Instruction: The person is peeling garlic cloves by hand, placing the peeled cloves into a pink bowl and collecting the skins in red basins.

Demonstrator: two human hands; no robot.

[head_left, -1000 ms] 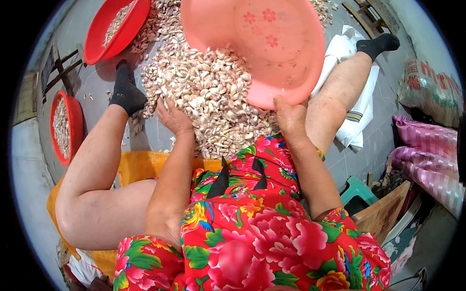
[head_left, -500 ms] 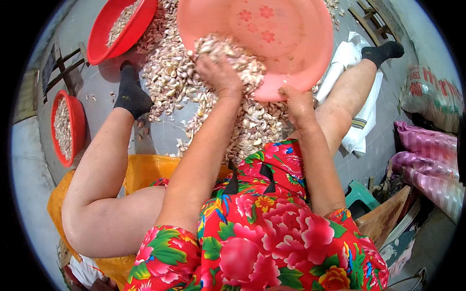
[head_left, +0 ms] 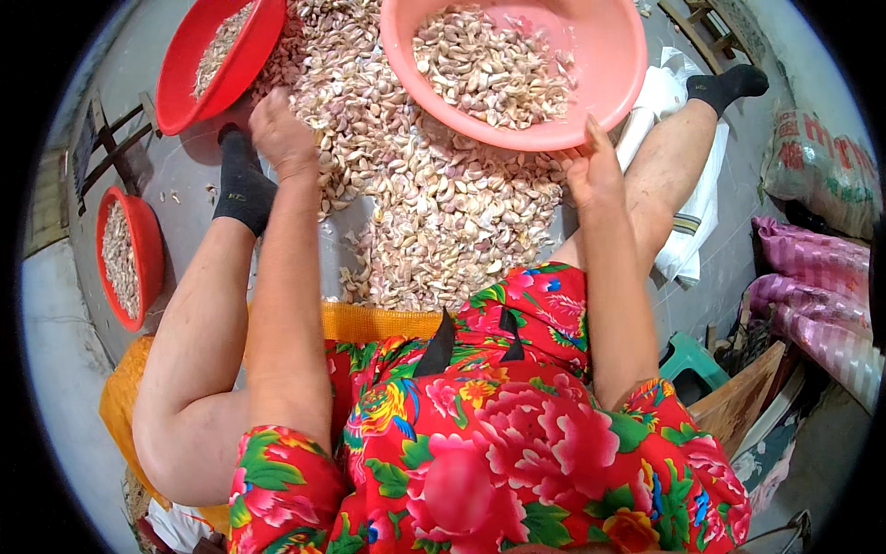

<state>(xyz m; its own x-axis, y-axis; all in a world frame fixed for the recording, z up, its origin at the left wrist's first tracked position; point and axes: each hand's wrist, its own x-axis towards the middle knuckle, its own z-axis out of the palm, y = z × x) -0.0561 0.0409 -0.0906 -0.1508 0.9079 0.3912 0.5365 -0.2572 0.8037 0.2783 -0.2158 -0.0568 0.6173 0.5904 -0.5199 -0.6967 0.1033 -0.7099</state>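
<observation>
A pink plastic basin (head_left: 517, 138) sits at the far middle with garlic cloves (head_left: 494, 69) inside it. My right hand (head_left: 592, 171) grips its near right rim, thumb up along the outside. To the left, my left hand (head_left: 282, 134) hovers by the edge of the clove heap, close to the red basin (head_left: 263, 69). Its fingers are curled in, and whatever they hold, if anything, is hidden. A broad heap of loose garlic cloves (head_left: 443, 222) spreads over the floor between my legs and runs back beside the pink basin.
The larger red basin and a smaller red basin (head_left: 148, 258) at the left both contain cloves. A white sack (head_left: 683, 249) lies under my right leg. Filled sacks (head_left: 812, 277), a green plastic stool (head_left: 688, 365) and a wooden board (head_left: 738, 392) stand at the right.
My left hand has left the cloves at the pink basin's edge and swung left. The basin, tilted up before, has levelled, and the cloves now lie inside it.
</observation>
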